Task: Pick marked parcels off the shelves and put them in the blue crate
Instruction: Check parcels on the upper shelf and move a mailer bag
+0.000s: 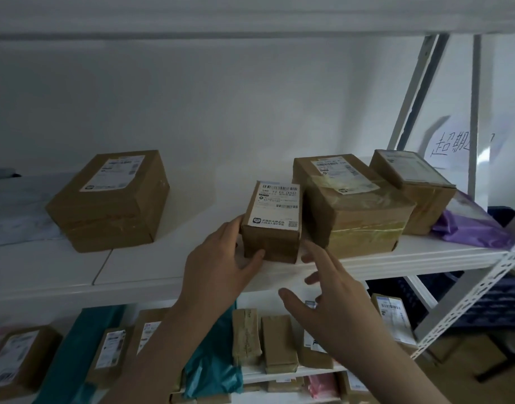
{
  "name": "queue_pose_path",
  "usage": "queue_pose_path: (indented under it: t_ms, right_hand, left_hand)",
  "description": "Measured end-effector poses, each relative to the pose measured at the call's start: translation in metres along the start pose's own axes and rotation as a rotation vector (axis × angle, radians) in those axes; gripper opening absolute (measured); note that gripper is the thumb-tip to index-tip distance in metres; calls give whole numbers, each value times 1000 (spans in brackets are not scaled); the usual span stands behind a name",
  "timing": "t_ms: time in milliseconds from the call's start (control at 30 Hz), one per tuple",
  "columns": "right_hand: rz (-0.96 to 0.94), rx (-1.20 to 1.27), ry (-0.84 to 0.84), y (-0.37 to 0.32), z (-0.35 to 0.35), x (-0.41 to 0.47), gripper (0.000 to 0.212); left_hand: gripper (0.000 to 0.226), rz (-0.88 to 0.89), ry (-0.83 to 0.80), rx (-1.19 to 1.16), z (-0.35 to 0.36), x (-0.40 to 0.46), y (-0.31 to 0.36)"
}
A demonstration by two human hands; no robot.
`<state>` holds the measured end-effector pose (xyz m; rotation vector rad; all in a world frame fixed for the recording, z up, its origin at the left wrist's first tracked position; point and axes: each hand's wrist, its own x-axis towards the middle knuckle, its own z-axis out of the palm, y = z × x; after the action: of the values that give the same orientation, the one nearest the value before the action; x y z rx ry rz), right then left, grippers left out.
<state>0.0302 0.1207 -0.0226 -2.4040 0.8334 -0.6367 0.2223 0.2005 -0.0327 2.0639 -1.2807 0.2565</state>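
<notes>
A small brown parcel [272, 221] with a white shipping label on top stands at the front edge of the white shelf [133, 266]. My left hand [218, 263] grips its left side, thumb across the front face and fingers behind the left edge. My right hand [335, 298] hovers just right of and below the parcel, fingers spread, not touching it. A dark blue crate [483, 298] shows behind the shelf's right upright post.
On the same shelf stand a large brown box [110, 199] at left, a taped box [358, 208] close to the small parcel's right, another box [413, 185] and a purple bag [469, 225]. The lower shelf holds several boxes and teal bags [75, 360]. A perforated white post [469, 298] slants at right.
</notes>
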Motion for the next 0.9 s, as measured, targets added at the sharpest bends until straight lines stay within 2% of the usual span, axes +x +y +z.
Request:
queue_pose_path:
  t_ms: [233, 500, 633, 900]
  right_hand:
    - [22, -53, -110, 15, -4, -19, 55]
    - [-37, -46, -156, -6, 9, -14, 52]
    - [-50, -65, -134, -35, 22, -2, 50]
    - [-117, -121, -5, -101, 70, 34, 50]
  left_hand:
    - [61, -49, 26, 38, 14, 7, 15]
    - [60, -8, -30, 66, 11, 10, 8]
    - [56, -48, -22, 47, -18, -6, -24]
    - [40, -120, 56, 153, -110, -48, -113]
